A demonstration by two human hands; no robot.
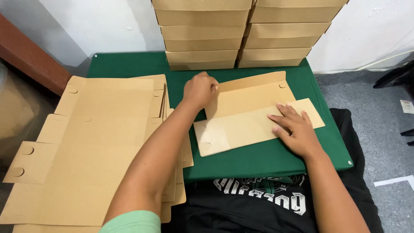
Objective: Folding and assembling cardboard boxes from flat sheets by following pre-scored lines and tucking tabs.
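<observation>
I see left hand [199, 89] pinching blank [254, 114] flap at 11 o'clock to fold | right hand [296, 129] flat, open, pinning it at 3 | flats [92, 146] at 9

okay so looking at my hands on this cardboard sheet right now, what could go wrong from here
1. The left hand lifts the rear panel of the cardboard blank at one end only, so the fold could crease crookedly.
2. The right hand pins just the right part of the blank; its left end could slide on the green table.
3. The stack of flat blanks overhangs the table's left edge and could slip off if the left forearm nudges it.
</observation>
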